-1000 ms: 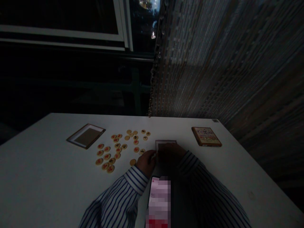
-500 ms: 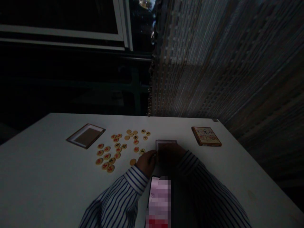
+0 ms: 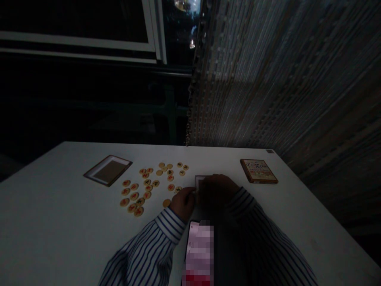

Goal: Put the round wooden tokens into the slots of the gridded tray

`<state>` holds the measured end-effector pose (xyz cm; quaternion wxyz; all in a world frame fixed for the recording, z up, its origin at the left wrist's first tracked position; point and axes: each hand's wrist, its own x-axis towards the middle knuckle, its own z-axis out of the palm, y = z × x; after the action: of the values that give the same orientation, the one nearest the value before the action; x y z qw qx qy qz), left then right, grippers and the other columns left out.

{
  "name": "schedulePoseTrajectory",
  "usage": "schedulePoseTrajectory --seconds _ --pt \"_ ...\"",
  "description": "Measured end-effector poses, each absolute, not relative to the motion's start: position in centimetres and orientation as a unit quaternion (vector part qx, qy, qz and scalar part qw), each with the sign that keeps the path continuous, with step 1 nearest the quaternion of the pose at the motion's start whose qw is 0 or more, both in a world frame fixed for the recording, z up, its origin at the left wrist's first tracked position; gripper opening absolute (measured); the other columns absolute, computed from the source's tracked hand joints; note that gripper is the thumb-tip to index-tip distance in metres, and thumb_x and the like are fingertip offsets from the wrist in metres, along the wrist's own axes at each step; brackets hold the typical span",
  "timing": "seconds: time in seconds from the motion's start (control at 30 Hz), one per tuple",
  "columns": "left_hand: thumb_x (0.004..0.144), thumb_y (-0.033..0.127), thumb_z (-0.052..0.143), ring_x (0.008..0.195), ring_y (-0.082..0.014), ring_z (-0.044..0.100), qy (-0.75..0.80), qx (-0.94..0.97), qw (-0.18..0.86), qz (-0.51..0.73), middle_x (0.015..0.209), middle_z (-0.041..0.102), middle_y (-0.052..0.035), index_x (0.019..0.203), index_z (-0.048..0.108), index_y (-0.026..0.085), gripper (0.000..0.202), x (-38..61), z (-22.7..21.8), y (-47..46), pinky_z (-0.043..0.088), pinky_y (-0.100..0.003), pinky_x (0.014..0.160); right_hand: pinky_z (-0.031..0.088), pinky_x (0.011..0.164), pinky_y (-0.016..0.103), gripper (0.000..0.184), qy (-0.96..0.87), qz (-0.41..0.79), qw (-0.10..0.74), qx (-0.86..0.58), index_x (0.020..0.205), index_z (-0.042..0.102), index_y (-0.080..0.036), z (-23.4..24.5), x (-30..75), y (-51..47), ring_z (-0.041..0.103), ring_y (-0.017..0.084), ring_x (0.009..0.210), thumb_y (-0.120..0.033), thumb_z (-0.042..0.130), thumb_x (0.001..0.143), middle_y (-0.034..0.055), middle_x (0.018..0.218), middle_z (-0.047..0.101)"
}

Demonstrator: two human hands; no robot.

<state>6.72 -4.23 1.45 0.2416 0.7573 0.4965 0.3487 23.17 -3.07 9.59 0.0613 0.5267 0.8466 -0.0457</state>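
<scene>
One shallow, pale-rimmed tray lies on the table before me, mostly hidden under my right hand; I judge it light and stiff, with thin walls that could bend or split if squeezed, so I would take it low on two opposite sides rather than by one corner. My left hand is at its left edge, fingers curled in; whether they pinch the rim I cannot tell; my right fingers are lost in shadow over the tray, their grip unreadable. Just left lie round, flat discs, probably hard and smooth, best lifted by their edges; a phone lies between my forearms; farther out on the white table, an open tray sits left, a picture-topped box right.
</scene>
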Motion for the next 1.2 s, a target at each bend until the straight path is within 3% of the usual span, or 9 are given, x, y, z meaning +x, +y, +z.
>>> schedulePoseTrajectory --seconds 0.47,0.87,1.2 --pt "0.075 0.033 0.045 0.056 -0.0116 0.054 0.532 0.728 0.262 0.344 0.060 0.060 0.0002 0.071 0.058 0.017 0.021 6.9 3.6 -5.4 0.040 -0.022 0.051 0.039 0.066 0.026 0.024 0.834 -0.024 0.043 0.549 0.092 0.059 -0.019 10.9 24.5 -3.1 0.057 0.019 0.081 -0.029 0.043 0.077 0.0075 0.085 0.064" --pt "0.077 0.028 0.042 0.059 -0.0119 0.055 0.407 0.843 0.226 0.269 0.065 0.060 -0.0028 0.076 0.060 0.016 0.021 6.8 3.7 -6.0 0.040 -0.021 0.052 0.038 0.062 0.025 0.023 0.841 -0.016 0.028 0.540 0.090 0.059 -0.019 10.8 24.8 -3.1 0.058 0.018 0.077 -0.029 0.044 0.076 0.0068 0.083 0.064" --pt "0.076 0.022 0.046 0.068 -0.0129 0.056 0.415 0.795 0.176 0.407 0.071 0.061 -0.0034 0.077 0.059 0.016 0.015 5.1 3.9 -4.6 0.045 -0.026 0.065 0.038 0.066 0.026 0.024 0.833 0.002 0.000 0.553 0.087 0.059 -0.018 11.0 23.8 -3.3 0.057 0.017 0.078 -0.025 0.038 0.081 0.0072 0.083 0.064"
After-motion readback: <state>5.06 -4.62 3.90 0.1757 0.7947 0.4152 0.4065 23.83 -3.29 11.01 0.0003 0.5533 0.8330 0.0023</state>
